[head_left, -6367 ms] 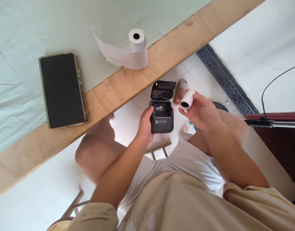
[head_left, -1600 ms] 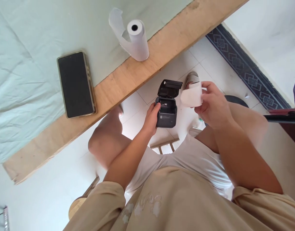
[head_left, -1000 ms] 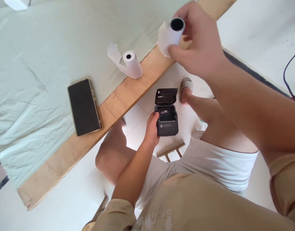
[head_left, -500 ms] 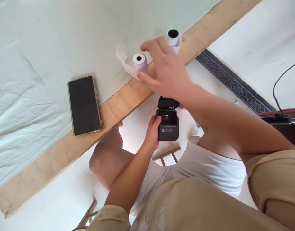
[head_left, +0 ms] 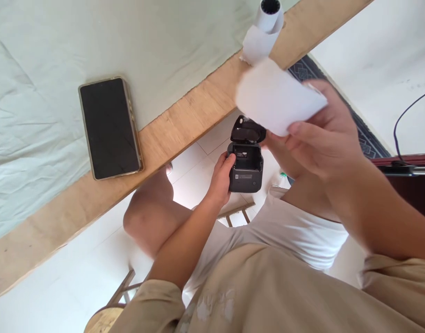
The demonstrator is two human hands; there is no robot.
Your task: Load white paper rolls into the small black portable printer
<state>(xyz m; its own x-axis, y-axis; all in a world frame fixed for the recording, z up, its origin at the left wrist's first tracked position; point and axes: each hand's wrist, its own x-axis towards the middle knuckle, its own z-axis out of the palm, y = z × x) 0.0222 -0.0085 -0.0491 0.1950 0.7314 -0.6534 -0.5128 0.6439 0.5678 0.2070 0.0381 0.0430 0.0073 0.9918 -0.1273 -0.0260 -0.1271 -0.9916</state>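
Observation:
My left hand [head_left: 222,179] grips the left side of a small black portable printer [head_left: 246,178], held above my lap. Its lid [head_left: 247,130] is flipped up and the paper bay shows bare inside. To the upper right of the printer, my right hand [head_left: 325,132] is closed on a white paper roll [head_left: 280,97], whose loose end hangs out to the left, slightly blurred. The fingers and the loose paper hide most of the roll's core. Another paper roll [head_left: 267,21] with a dark core stands on the board edge, partly unrolled.
A phone [head_left: 110,127] in a clear case lies face up on the table's cloth [head_left: 53,46]. A wooden board [head_left: 184,120] runs along the table edge. A stool [head_left: 104,319] stands lower left, and a black cable [head_left: 396,125] hangs at the right.
My right hand has taken the nearer paper roll off the table and brought it right, turning it. The left hand still holds the opened printer. The view has shifted a little.

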